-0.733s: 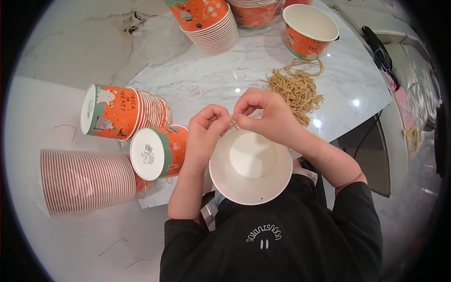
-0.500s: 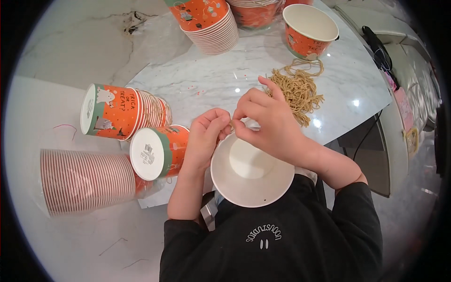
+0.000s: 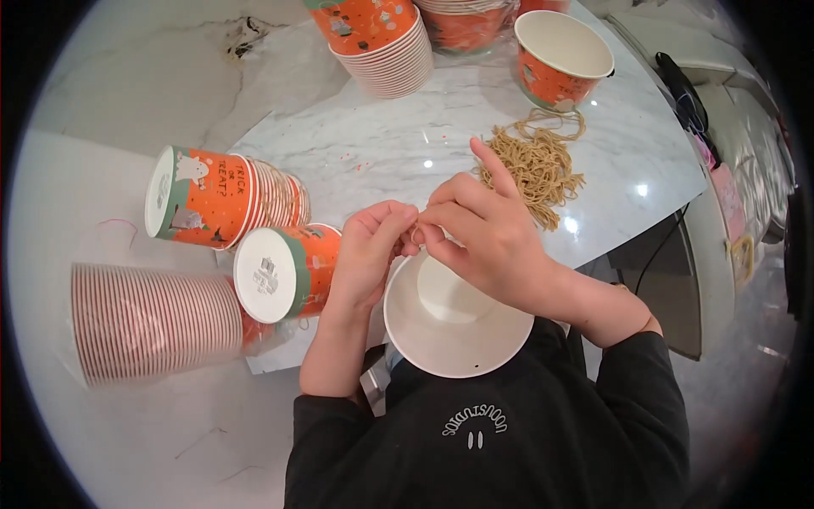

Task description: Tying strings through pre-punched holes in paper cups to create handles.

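At the near side of the marble bench [image 3: 407, 136], the paper tub [image 3: 459, 343] was before you, opening upward. At its far rim, your right hand [image 3: 487, 229] and left hand [image 3: 371, 246] met, fingertips pressed together; what they pinched, I could not tell. Beyond lay tan cord [image 3: 543, 163].

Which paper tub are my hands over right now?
The open tub whose far side your left hand and right hand meet over; it alone overlaps the dark shirt.

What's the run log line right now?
left hand: pinching; right hand: pinching beside left; white bowl: partly under right hand; cord bundle: on table
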The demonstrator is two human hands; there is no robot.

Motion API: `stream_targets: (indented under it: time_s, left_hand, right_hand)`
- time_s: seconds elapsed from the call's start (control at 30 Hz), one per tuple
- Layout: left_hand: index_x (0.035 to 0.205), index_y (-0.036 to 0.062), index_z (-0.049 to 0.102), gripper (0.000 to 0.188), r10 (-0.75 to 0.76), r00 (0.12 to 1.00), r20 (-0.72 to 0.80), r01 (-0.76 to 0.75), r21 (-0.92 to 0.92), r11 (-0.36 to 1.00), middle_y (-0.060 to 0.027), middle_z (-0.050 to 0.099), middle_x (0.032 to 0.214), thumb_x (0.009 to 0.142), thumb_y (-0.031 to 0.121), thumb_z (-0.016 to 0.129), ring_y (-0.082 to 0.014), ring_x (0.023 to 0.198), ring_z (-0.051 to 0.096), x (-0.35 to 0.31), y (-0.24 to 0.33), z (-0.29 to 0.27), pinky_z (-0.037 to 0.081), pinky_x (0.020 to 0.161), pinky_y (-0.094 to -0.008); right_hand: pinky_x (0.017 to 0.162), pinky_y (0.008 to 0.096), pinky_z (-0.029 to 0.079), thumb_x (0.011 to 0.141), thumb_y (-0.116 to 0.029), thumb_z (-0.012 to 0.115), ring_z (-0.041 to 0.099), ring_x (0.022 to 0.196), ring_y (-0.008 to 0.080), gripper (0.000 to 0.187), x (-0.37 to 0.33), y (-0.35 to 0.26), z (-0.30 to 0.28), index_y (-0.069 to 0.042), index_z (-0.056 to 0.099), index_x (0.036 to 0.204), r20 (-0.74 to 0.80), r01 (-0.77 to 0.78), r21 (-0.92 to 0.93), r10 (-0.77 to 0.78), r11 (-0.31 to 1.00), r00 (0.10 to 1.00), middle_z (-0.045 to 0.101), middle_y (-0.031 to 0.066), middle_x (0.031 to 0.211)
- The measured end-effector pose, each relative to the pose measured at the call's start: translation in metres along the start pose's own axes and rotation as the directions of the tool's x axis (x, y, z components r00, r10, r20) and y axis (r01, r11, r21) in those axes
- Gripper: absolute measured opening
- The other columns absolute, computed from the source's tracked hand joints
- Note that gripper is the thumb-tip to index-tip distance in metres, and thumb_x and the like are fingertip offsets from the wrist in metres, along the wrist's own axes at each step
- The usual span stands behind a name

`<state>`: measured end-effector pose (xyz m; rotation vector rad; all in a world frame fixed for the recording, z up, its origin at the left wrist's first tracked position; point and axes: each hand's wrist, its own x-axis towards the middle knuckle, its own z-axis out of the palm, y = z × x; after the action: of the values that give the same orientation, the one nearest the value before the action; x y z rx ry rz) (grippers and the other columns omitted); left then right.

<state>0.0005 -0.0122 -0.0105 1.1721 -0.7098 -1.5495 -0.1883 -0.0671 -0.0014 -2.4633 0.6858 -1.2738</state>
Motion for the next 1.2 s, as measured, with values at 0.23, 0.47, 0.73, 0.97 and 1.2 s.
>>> stream_targets:
  time_s: [0.23, 0.47, 0.73, 0.97, 1.2]
  left_hand:
    - [0.098, 0.0013, 0.071, 0.019, -0.012, 1.0, 0.027, 0.013, -0.044, 0.999, -0.0036, 0.072, 0.084, 0.102, 0.019, 0.064, -0.0058, 0.07, 0.061, 0.001, -0.001, -0.006, 0.05, 0.067, -0.0198]
    - [0.104, -0.0001, 0.071, 0.014, 0.005, 1.0, 0.022, -0.005, -0.003, 1.0, -0.0058, 0.075, 0.09, 0.099, 0.013, 0.068, -0.0076, 0.076, 0.066, 0.003, 0.0, -0.008, 0.054, 0.074, -0.0224]
    - [0.104, -0.0023, 0.071, 0.013, 0.071, 0.997, 0.027, -0.072, 0.042, 0.997, -0.0072, 0.075, 0.091, 0.097, 0.009, 0.07, -0.0087, 0.078, 0.067, 0.002, -0.001, -0.008, 0.055, 0.076, -0.0234]
    - [0.108, -0.0038, 0.073, 0.017, 0.154, 0.988, -0.015, -0.15, 0.147, 0.978, -0.008, 0.076, 0.093, 0.099, 0.01, 0.069, -0.0098, 0.079, 0.068, -0.003, 0.003, 0.003, 0.054, 0.076, -0.024]
    - [0.104, -0.0013, 0.075, 0.028, 0.093, 0.996, -0.016, -0.091, 0.075, 0.993, -0.0071, 0.076, 0.091, 0.105, 0.023, 0.061, -0.0112, 0.079, 0.068, -0.004, 0.007, -0.001, 0.052, 0.075, -0.0251]
  right_hand:
    - [0.122, 0.0603, 0.033, 0.075, 0.0, 0.077, 0.063, 0.071, 0.0155, 0.019, 0.003, -0.004, -0.003, -0.009, 0.072, 0.091, 0.002, -0.001, -0.008, 0.001, 1.0, 1.0, 0.062, -0.001, 0.088]
    - [0.121, 0.0589, 0.033, 0.079, -0.006, 0.077, 0.064, 0.08, 0.0177, 0.008, 0.005, 0.007, -0.005, -0.007, 0.07, 0.082, 0.05, -0.101, 0.147, 0.095, 0.984, 0.994, 0.06, 0.0015, 0.087]
    - [0.123, 0.0546, 0.032, 0.081, -0.001, 0.077, 0.067, 0.079, 0.017, 0.01, 0.009, 0.02, -0.008, -0.005, 0.075, 0.09, 0.206, -0.333, 0.448, 0.267, 0.83, 0.942, 0.068, 0.0018, 0.089]
    - [0.12, 0.0571, 0.034, 0.083, -0.006, 0.075, 0.064, 0.084, 0.02, 0.007, 0.006, 0.014, -0.003, -0.006, 0.069, 0.085, 0.085, -0.145, 0.185, 0.131, 0.972, 0.988, 0.061, 0.0018, 0.089]
    - [0.121, 0.0568, 0.035, 0.075, 0.001, 0.075, 0.065, 0.079, 0.0176, 0.019, 0.008, 0.013, 0.001, -0.009, 0.067, 0.089, 0.005, -0.008, 0.043, 0.008, 0.999, 1.0, 0.064, 0.0004, 0.091]
